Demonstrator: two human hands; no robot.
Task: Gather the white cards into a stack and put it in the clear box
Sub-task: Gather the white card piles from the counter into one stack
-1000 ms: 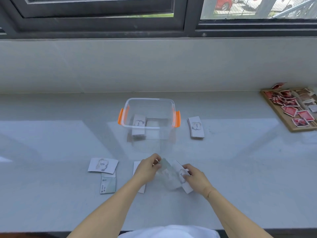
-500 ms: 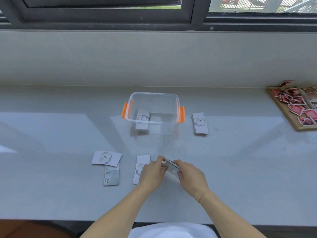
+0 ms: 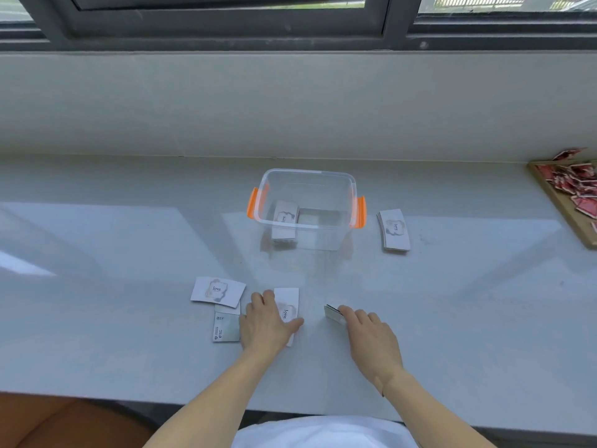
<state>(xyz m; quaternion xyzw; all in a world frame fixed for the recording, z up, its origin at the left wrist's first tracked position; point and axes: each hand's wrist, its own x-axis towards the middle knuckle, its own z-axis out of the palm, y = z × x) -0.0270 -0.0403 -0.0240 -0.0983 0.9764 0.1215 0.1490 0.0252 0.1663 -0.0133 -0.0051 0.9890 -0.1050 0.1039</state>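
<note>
The clear box point(image 3: 307, 225) with orange handles stands mid-counter, and a stack of white cards point(image 3: 285, 218) lies inside at its left. Another white stack point(image 3: 394, 230) lies just right of the box. My right hand point(image 3: 368, 333) grips a small stack of cards point(image 3: 332, 312) on edge against the counter. My left hand point(image 3: 266, 321) rests flat, fingers spread, on a white card point(image 3: 288, 300) lying on the counter. To its left lie a "love" card point(image 3: 218, 291) and a grey face-down card point(image 3: 226, 328).
A wooden tray point(image 3: 560, 208) with several red packets sits at the far right edge. A grey wall and window frame rise behind the counter. The counter's front edge runs just below my forearms.
My hands have parted. The left hand moved left onto the lone white card, while the right hand kept the small stack and shifted slightly right.
</note>
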